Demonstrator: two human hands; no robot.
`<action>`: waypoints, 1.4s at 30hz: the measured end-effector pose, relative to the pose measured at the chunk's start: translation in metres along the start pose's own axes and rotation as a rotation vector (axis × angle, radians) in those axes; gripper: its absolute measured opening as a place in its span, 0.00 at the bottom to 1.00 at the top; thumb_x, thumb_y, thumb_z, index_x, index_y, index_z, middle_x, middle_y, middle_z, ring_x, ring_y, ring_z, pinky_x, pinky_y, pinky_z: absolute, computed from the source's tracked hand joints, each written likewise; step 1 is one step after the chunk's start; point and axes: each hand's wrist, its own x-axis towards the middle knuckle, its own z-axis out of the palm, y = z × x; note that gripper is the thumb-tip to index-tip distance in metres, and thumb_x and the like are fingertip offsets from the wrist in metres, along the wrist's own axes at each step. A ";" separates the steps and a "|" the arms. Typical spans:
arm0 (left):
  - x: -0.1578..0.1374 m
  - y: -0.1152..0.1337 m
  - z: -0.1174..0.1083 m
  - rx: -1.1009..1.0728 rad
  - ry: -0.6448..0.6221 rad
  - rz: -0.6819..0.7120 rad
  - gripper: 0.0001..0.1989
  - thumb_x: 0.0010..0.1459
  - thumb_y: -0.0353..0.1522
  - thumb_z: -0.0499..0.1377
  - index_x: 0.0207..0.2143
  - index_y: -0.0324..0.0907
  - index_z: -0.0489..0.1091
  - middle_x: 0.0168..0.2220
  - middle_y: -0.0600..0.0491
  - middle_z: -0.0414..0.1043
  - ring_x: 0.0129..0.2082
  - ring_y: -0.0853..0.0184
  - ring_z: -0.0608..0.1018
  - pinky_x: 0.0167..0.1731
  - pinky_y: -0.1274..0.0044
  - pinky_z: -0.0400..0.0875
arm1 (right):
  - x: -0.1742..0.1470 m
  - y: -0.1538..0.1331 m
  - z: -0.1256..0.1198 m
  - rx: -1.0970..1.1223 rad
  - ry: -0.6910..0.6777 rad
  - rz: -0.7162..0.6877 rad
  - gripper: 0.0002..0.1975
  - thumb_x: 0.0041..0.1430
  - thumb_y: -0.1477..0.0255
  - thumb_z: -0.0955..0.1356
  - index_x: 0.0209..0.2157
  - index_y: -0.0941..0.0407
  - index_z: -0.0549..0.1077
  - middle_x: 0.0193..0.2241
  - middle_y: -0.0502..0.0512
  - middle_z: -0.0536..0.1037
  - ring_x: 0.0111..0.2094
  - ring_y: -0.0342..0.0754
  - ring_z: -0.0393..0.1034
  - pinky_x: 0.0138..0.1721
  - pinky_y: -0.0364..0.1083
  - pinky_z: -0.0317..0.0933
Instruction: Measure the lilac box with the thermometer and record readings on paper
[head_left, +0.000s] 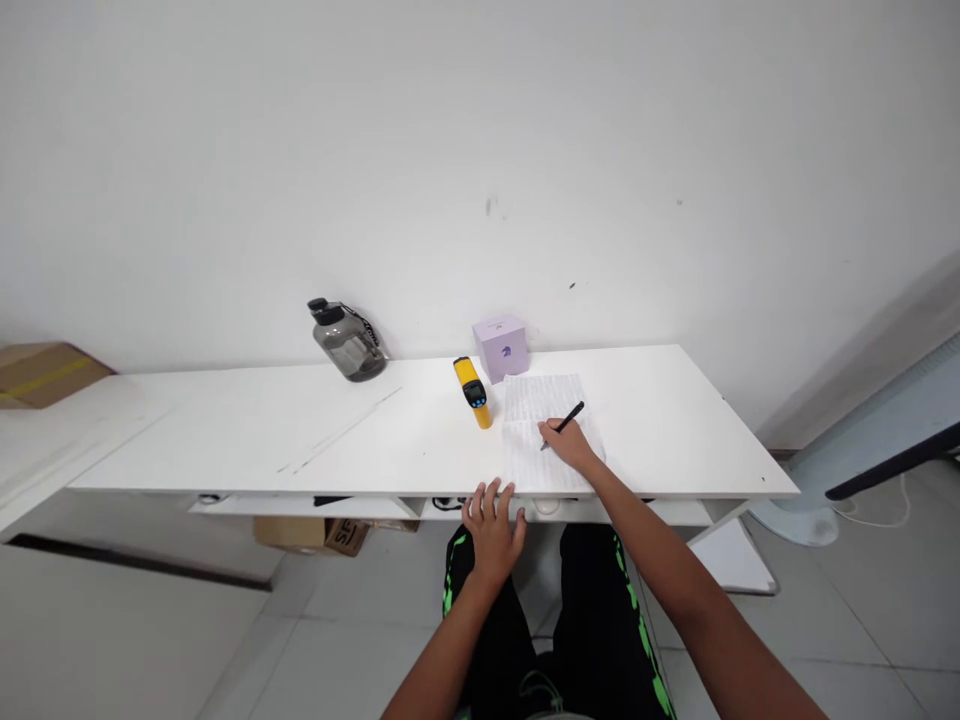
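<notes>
Gripping black pen (574,411) over paper (523,455)

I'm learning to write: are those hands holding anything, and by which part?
The right hand grips a pen near its lower, writing end; the left hand holds nothing.

Bright, diffuse light; stretched edges

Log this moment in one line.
right hand: holds pen over paper; left hand: at desk edge; nearby: yellow device, purple box
</notes>
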 end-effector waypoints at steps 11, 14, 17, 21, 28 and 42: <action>-0.006 -0.011 -0.005 0.007 0.032 0.254 0.33 0.59 0.29 0.56 0.66 0.48 0.55 0.64 0.43 0.60 0.69 0.51 0.53 0.61 0.57 0.61 | -0.001 0.000 0.001 -0.001 -0.036 0.006 0.20 0.55 0.58 0.63 0.16 0.54 0.58 0.15 0.44 0.56 0.22 0.42 0.53 0.26 0.44 0.49; -0.002 -0.010 -0.009 0.048 0.038 0.272 0.34 0.59 0.29 0.56 0.67 0.45 0.53 0.63 0.42 0.62 0.69 0.51 0.54 0.61 0.58 0.62 | -0.001 0.000 0.000 0.004 -0.052 0.003 0.21 0.55 0.57 0.63 0.16 0.54 0.56 0.15 0.44 0.55 0.21 0.42 0.52 0.26 0.44 0.48; 0.000 -0.007 -0.009 0.063 0.065 0.273 0.33 0.60 0.29 0.56 0.67 0.41 0.51 0.62 0.41 0.64 0.68 0.52 0.55 0.60 0.59 0.63 | 0.000 0.002 -0.001 0.016 -0.031 -0.003 0.21 0.56 0.57 0.63 0.16 0.54 0.59 0.15 0.45 0.58 0.22 0.43 0.54 0.27 0.43 0.50; 0.000 -0.005 -0.012 0.092 0.075 0.282 0.32 0.60 0.28 0.55 0.66 0.37 0.52 0.61 0.41 0.65 0.68 0.53 0.56 0.60 0.61 0.63 | 0.002 0.005 -0.001 0.075 0.003 -0.015 0.23 0.57 0.53 0.63 0.17 0.55 0.63 0.16 0.46 0.61 0.22 0.44 0.57 0.28 0.43 0.53; 0.002 -0.004 -0.026 0.113 0.041 0.298 0.29 0.60 0.28 0.54 0.64 0.39 0.56 0.62 0.44 0.64 0.66 0.57 0.61 0.60 0.65 0.64 | 0.001 0.008 0.003 -0.002 0.099 -0.063 0.32 0.62 0.46 0.55 0.25 0.55 0.73 0.20 0.51 0.70 0.26 0.48 0.65 0.31 0.45 0.59; 0.005 0.007 -0.038 0.027 0.034 0.202 0.22 0.61 0.29 0.53 0.58 0.41 0.65 0.58 0.46 0.70 0.61 0.58 0.67 0.57 0.65 0.65 | -0.001 0.007 0.012 -0.719 0.253 -0.437 0.19 0.68 0.68 0.57 0.52 0.60 0.72 0.43 0.63 0.77 0.42 0.55 0.71 0.42 0.50 0.63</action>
